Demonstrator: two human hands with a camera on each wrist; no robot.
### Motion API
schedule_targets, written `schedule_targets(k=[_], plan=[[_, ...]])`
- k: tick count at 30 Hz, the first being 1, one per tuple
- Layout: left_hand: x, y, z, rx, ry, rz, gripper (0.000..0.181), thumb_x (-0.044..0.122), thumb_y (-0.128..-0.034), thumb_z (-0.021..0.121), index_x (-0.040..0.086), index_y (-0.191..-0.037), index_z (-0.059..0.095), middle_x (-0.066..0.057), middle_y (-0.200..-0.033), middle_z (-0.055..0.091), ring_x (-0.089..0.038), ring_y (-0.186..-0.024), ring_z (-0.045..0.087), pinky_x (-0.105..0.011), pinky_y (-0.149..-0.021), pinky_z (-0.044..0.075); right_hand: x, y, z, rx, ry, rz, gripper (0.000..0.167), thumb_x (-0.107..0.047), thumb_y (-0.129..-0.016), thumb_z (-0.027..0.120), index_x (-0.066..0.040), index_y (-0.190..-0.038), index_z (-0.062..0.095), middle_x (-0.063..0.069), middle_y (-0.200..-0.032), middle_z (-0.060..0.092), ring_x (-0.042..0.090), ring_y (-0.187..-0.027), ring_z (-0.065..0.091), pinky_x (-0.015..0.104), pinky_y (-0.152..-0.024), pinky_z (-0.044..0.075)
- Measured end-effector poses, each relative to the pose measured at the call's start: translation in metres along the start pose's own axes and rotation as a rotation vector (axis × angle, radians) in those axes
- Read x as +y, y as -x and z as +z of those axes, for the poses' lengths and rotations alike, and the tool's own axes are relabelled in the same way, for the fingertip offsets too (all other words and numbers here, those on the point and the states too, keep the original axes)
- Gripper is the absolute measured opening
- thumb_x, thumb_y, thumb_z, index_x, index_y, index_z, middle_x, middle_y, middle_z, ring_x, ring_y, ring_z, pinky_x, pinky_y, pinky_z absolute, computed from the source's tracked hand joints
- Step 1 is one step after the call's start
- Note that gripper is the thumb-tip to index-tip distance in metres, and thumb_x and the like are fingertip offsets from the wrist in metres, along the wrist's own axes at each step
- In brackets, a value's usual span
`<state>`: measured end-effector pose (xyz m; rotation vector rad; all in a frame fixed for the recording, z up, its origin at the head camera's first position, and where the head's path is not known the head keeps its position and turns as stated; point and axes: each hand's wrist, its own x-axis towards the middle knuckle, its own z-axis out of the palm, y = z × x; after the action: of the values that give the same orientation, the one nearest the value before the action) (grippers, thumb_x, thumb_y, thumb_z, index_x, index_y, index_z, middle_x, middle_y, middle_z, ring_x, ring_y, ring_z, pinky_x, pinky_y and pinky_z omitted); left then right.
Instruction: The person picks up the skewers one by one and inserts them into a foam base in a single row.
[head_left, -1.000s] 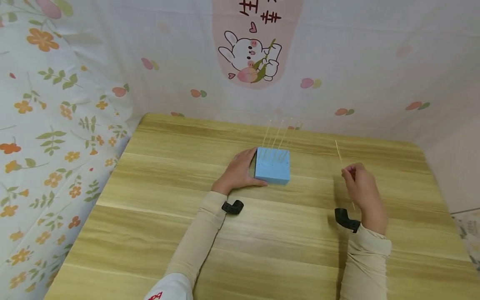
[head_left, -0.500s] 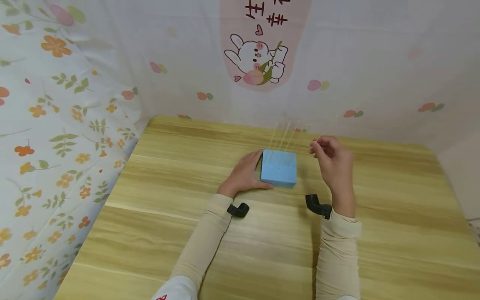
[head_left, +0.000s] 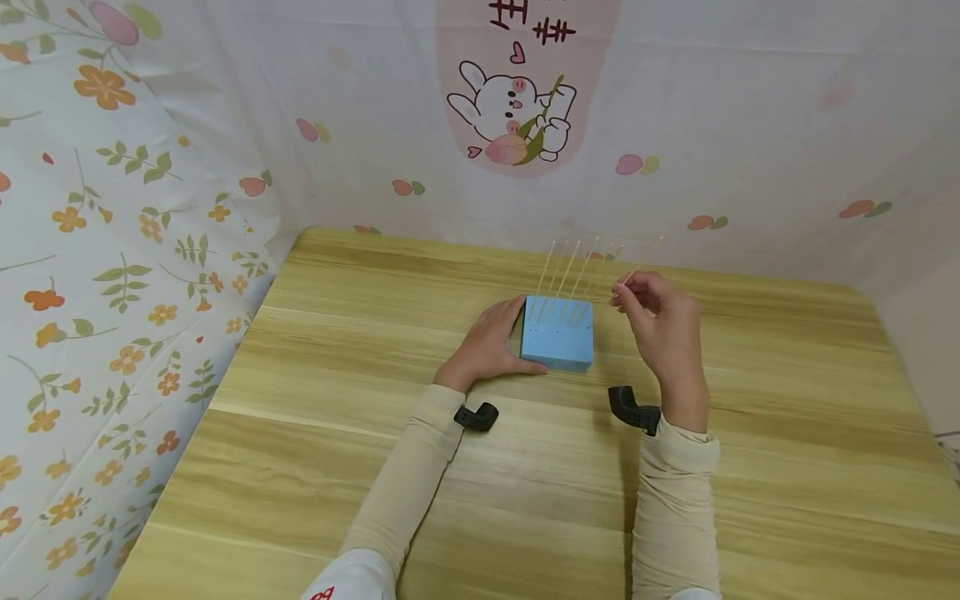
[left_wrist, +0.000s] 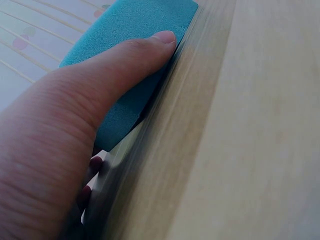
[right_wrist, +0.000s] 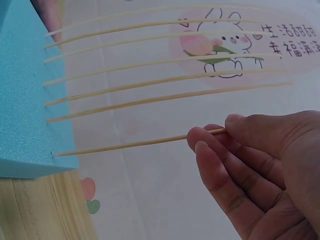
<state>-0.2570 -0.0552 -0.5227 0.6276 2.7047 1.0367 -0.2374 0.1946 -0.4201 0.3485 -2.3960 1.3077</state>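
Observation:
A light blue foam block (head_left: 558,346) lies on the table with several thin wooden skewers (right_wrist: 100,111) standing in its top. My left hand (head_left: 487,342) grips the block from its left side; in the left wrist view the thumb (left_wrist: 135,60) presses along the near face, and the other fingers are mostly hidden. Just right of the block, my right hand (head_left: 663,329) pinches one more skewer (right_wrist: 125,145) near its upper part between thumb and fingers. In the right wrist view, this skewer's lower tip meets the block's top at a small hole, beside the row of standing skewers.
The wood-grain table (head_left: 330,467) extends around both arms. Behind it hangs a white cloth (head_left: 337,67) with a rabbit print, and a flowered cloth (head_left: 165,250) covers the left side. A black wrist mount (head_left: 477,417) sits on the left cuff, another (head_left: 632,408) on the right.
My right hand has come leftward with the skewer, from the right part of the table to beside the block. In the last half second it barely moved. The left hand stays on the block.

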Motion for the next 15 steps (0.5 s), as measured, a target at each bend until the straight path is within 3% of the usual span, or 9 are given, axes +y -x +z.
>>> schedule_targets(k=[9, 12, 15], plan=[[0.0, 0.0008, -0.0009, 0.0, 0.002, 0.001, 0.129, 0.058, -0.0727, 0.09, 0.006, -0.166, 0.017, -0.01, -0.168, 0.029, -0.029, -0.156, 0.022, -0.041, -0.128, 0.014, 0.0023, 0.0004, 0.0029, -0.044, 0.045, -0.009, 0.014, -0.005, -0.098, 0.071, 0.007, -0.099, 0.077, 0.018, -0.091, 0.075, -0.014, -0.076, 0.059, 0.005, -0.074, 0.049], [0.0, 0.0008, -0.0012, -0.002, 0.004, 0.001, 0.129, 0.058, -0.073, 0.09, 0.006, -0.166, 0.017, -0.011, -0.169, 0.028, -0.029, -0.156, 0.022, -0.042, -0.128, 0.015, 0.0026, 0.0012, 0.004, -0.043, 0.051, -0.015, 0.015, -0.006, -0.098, 0.072, 0.006, -0.102, 0.079, 0.018, -0.093, 0.075, -0.008, -0.076, 0.062, 0.004, -0.073, 0.048], [-0.0002, 0.0007, -0.0014, -0.002, 0.006, 0.004, 0.129, 0.058, -0.0731, 0.09, 0.006, -0.166, 0.017, -0.011, -0.169, 0.028, -0.029, -0.157, 0.021, -0.042, -0.128, 0.015, 0.0032, 0.0015, 0.0052, -0.044, 0.059, -0.02, 0.015, -0.006, -0.098, 0.071, 0.006, -0.103, 0.08, 0.018, -0.093, 0.076, 0.008, -0.077, 0.068, 0.004, -0.074, 0.048]])
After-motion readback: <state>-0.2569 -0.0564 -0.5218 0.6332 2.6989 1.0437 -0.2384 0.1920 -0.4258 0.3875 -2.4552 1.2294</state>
